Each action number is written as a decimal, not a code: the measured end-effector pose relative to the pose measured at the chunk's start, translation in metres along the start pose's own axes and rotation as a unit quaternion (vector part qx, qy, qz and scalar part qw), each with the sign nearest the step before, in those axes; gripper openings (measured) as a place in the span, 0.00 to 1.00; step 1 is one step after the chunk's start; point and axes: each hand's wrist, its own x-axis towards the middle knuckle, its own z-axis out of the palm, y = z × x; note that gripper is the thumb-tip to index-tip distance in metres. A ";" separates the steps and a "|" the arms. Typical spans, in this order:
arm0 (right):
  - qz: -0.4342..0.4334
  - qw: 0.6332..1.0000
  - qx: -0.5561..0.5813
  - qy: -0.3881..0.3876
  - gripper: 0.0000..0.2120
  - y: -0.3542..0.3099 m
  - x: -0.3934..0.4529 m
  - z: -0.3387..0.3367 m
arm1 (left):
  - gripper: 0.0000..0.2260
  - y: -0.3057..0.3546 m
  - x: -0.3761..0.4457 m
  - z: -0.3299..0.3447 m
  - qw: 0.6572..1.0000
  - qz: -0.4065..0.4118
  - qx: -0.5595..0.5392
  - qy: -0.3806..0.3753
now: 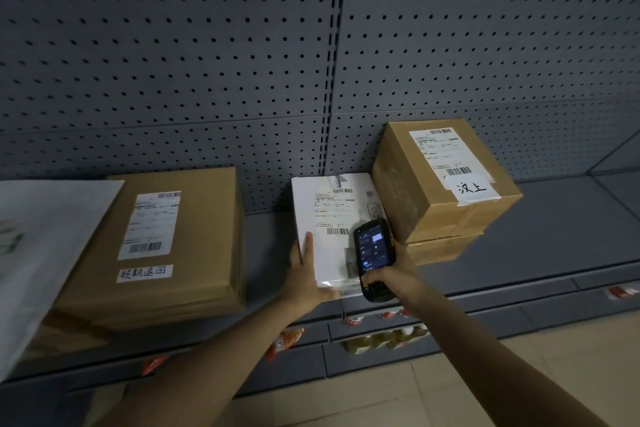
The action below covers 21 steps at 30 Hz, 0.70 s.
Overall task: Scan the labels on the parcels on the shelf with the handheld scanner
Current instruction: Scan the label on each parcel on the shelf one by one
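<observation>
1. A grey metal shelf (554,243) with a perforated back panel (207,62) carries several parcels.
2. The white parcel (325,218) lies in the middle of the shelf, its near end jutting over the front edge. Its shipping label (334,210) faces up, with one barcode near the top and another lower down.
3. The left hand (304,274) holds the white parcel at its near left corner: fingers lie flat along the left edge and the thumb wraps under the near end.
4. The right hand (388,276) is closed around a black handheld scanner (374,258), gripping its lower half. The lit screen faces up, and the scanner's top end sits over the parcel's right side, just beside the lower barcode.
5. To the right, a taped cardboard box (450,191) rests on a flatter box, touching the white parcel; it bears a printed label and a handwritten white slip (472,188).
6. To the left, well apart, lies a wide flat cardboard box (194,253) with its own label and handwritten strip.
7. A white bag (38,253) overlaps the far left edge.
</observation>
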 end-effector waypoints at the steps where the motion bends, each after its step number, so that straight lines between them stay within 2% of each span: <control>1: 0.001 1.000 0.001 0.006 0.33 -0.001 0.000 0.001 | 0.58 0.001 -0.001 -0.005 1.000 -0.007 0.008 -0.006; 3: -0.001 1.000 0.003 0.011 0.34 -0.005 -0.001 0.005 | 0.57 0.002 -0.003 -0.017 1.000 -0.017 0.015 -0.004; 9: -0.027 0.999 0.034 -0.020 0.34 -0.032 -0.011 0.033 | 0.41 0.004 -0.034 -0.064 0.998 0.033 0.029 0.049; 11: -0.036 0.997 0.047 -0.049 0.35 -0.042 -0.015 0.050 | 0.36 -0.003 -0.048 -0.080 0.995 0.035 0.034 0.088; 14: -0.036 0.993 0.074 -0.087 0.30 -0.053 -0.022 0.078 | 0.28 -0.021 -0.067 -0.105 0.978 0.056 0.073 0.188; 17: -0.031 0.988 0.088 -0.125 0.30 -0.057 -0.028 0.108 | 0.28 -0.040 -0.088 -0.134 0.964 0.028 0.097 0.247; 21: -0.030 0.981 0.103 -0.160 0.28 -0.062 -0.039 0.143 | 0.33 -0.069 -0.116 -0.171 0.958 -0.074 0.108 0.255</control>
